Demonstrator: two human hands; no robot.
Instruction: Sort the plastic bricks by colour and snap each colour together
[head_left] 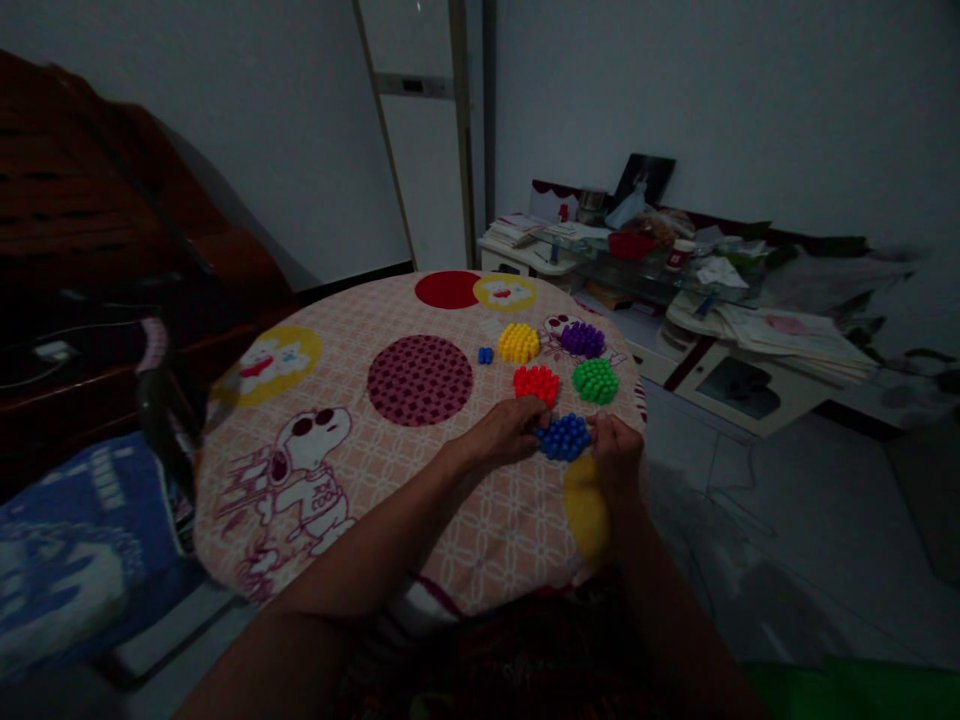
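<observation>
A cluster of small glossy blue pieces point(564, 437) with rounded tops stands near the table's right front. My left hand point(517, 428) is at its left edge, fingers bent and closed against the outer pieces. At the right edge my right hand point(618, 446) pinches with thumb and forefinger; what is between the fingertips is too small to make out. Just behind are similar clusters: red pieces point(536, 384), green pieces point(595, 381), yellow pieces point(518, 343) and purple pieces point(583, 340). Two blue pieces point(485, 356) lie apart, left of the yellow ones.
The round table has a patterned pink cloth point(450, 520). Beyond its right side, a low cabinet point(750, 385) carries papers, a red bowl point(630, 245) and a cup point(680, 254). A wooden bench point(187, 240) and a chair with blue fabric point(82, 550) stand left.
</observation>
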